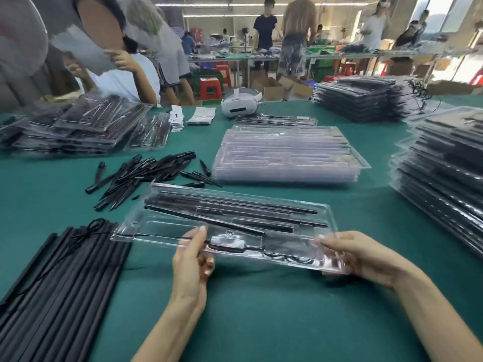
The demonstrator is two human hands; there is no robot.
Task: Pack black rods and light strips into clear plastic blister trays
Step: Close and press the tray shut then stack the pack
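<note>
A clear blister tray (156, 226) with black rods and a cable in it is lifted above the green table at the centre. My left hand (192, 259) grips its near edge, thumb on top. My right hand (358, 253) grips its right end. Long black rods (60, 288) lie bundled at the lower left. A heap of short black spikes (141, 176) sits behind the tray on the left. A stack of bare clear trays (287, 155) stands behind it.
Packed trays are stacked at the right edge (444, 194), back right (366, 100) and back left (78, 126). A white headset (239, 104) and white labels (201, 116) lie at the back. A seated person (122, 71) is across the table, others stand beyond.
</note>
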